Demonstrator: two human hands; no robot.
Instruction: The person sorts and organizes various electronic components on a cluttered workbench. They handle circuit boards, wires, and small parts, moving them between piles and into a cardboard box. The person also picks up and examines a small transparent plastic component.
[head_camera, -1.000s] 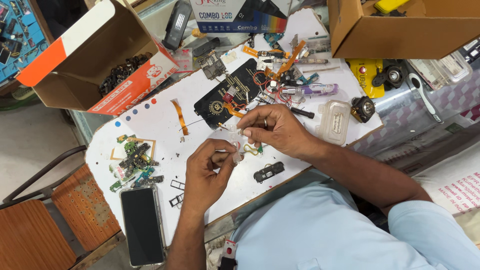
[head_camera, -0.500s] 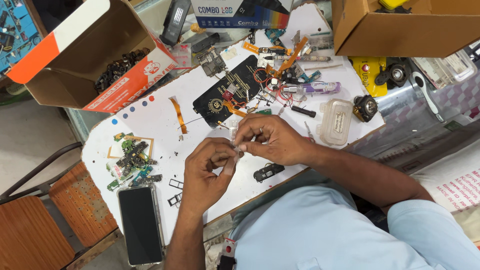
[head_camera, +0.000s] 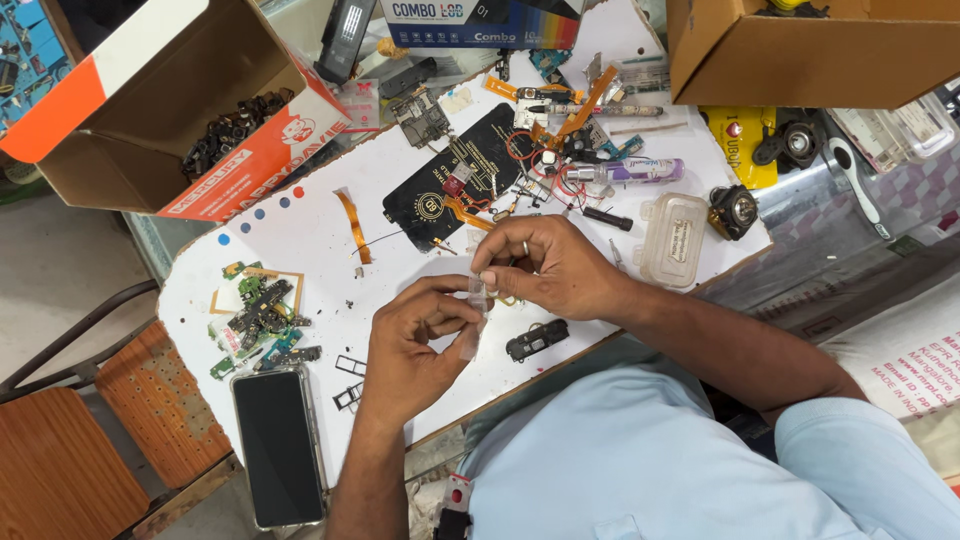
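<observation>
Single head-worn view, looking steeply down from above onto the white table, close over left hand and right hand; chair and floor at the left edge.

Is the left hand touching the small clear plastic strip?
Touching: the head view shows the left hand pinching the clear strip between its fingers.

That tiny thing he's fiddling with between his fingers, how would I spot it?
Start at the white work table and go to its near edge, where the left hand and right hand meet. Pinched between them is a small clear plastic strip. Unlike the green boards and orange ribbon cables around it, it is see-through and lifted off the table.
</observation>
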